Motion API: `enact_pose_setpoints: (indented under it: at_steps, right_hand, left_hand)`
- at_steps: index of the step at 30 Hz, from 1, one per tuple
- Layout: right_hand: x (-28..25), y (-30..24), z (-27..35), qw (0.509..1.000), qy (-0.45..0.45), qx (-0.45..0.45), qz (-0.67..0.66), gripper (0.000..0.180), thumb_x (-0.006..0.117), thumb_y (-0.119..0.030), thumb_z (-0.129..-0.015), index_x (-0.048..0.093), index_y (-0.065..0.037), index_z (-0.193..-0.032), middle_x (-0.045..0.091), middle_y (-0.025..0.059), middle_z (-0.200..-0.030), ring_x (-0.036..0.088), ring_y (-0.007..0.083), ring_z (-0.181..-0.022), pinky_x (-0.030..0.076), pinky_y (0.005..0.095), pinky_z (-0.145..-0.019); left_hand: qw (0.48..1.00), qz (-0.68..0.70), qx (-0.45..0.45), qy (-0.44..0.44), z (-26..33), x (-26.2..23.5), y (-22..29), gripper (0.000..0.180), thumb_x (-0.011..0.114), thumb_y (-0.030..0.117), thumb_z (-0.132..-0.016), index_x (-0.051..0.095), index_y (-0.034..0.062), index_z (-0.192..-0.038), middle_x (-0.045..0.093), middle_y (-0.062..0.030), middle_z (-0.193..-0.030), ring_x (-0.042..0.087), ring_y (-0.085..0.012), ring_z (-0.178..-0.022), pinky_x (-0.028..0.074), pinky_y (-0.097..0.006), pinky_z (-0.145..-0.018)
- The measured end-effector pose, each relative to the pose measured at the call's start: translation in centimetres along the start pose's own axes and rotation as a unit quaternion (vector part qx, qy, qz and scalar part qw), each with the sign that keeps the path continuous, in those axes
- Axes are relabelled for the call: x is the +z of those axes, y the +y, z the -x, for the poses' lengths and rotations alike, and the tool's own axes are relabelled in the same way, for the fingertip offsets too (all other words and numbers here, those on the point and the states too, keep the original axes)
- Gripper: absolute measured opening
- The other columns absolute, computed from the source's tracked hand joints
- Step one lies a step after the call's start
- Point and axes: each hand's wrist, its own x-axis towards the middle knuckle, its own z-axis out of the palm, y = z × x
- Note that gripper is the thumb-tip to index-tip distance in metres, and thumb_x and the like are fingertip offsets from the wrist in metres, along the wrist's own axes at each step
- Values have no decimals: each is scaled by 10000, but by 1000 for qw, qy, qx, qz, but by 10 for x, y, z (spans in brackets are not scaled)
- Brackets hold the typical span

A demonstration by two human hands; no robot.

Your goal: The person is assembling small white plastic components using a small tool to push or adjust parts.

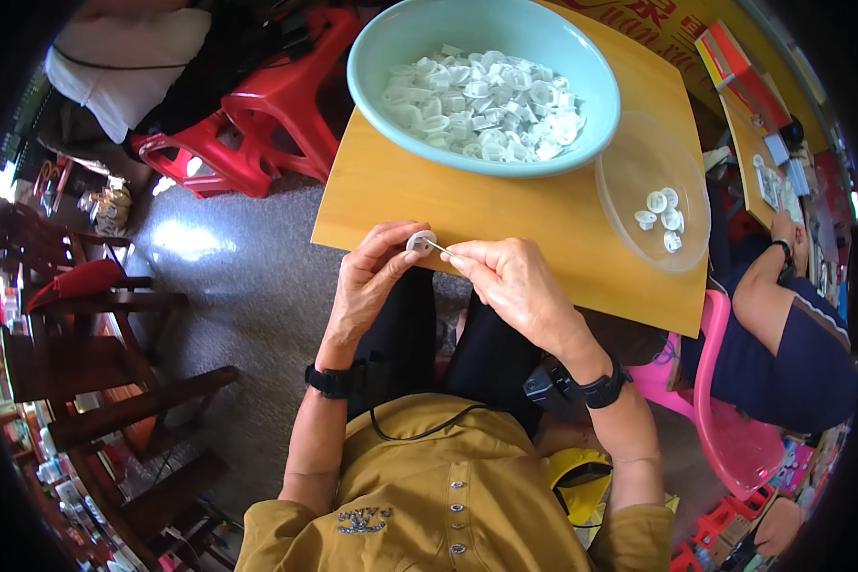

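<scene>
Between the fingertips of my left hand (364, 286) is a small round white plastic piece (420, 241), held just off the near edge of the table. My right hand (520, 284) pinches a thin metal rod (437, 248), its tip at the piece; most of the rod is hidden in my fingers. Beyond my hands stands a large light-blue basin (596, 86) with a heap of similar white plastic pieces (491, 95) in it. To its right, a clear shallow plastic bowl (639, 153) holds several more white pieces (667, 212).
Basin and bowl rest on a wooden table (400, 195). A pink plastic chair (720, 419) stands at right, beside another person in dark shorts (782, 353). Red stools (276, 110) stand at far left, near a person in white. Dark wooden chairs (86, 353) line the left side.
</scene>
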Motion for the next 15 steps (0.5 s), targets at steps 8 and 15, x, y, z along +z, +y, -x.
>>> enact_pose_setpoints:
  at_steps: [8,15]
  right_hand:
    - [27,6,7,968,78,-73,229,81,554,-81,-843,612,-32,-871,645,159,-736,656,334,-692,523,422,-595]
    - [53,4,6,972,172,-56,152,119,581,-81,-775,653,10,-749,648,147,-638,679,289,-595,554,397,-544]
  left_hand:
    - [996,-83,-1,25,-3,-2,-1,245,594,-2,-897,629,-23,-1139,594,-94,-1174,565,-171,-1074,445,-288,-956]
    - [984,-180,18,2,-16,-27,-14,272,560,72,-913,612,-18,-1164,619,-98,-1150,574,-203,-1053,424,-339,-981]
